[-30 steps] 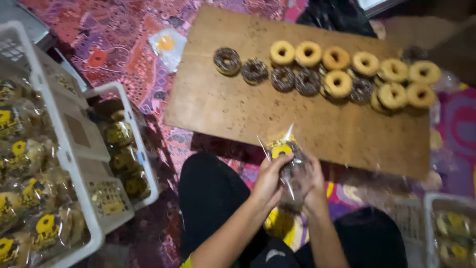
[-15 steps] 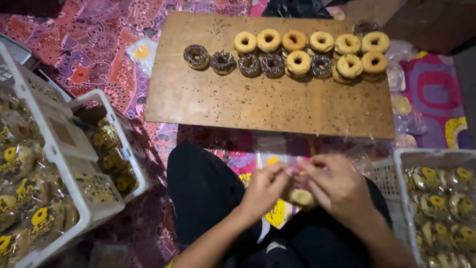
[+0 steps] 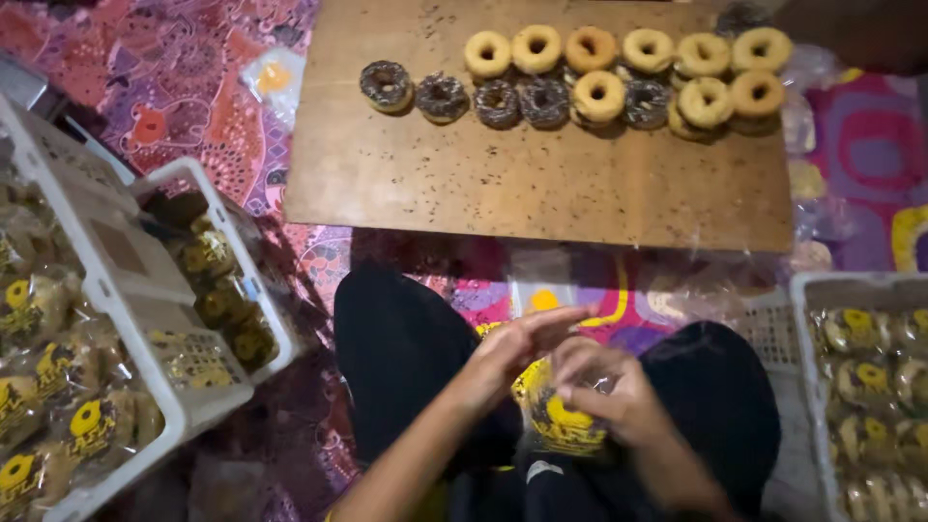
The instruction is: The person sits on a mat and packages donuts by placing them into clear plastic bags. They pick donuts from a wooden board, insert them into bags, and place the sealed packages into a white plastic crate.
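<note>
Both of my hands are low over my lap, between my black-clad knees. My left hand and my right hand pinch a clear plastic bag with a yellow round print; a dark doughnut seems to sit inside it. A wooden board lies on the floor ahead. Along its far edge runs a row of doughnuts: chocolate-sprinkled ones to the left and in front, yellow-glazed ones to the right.
A large white plastic crate at left holds several bagged doughnuts; a smaller white basket beside it holds more. Another white crate of bagged doughnuts stands at right. Loose empty bags lie on the patterned mat.
My hands lowered with the bagged doughnut from near the board's front edge into my lap. The view shifted, bringing the right crate into sight.
</note>
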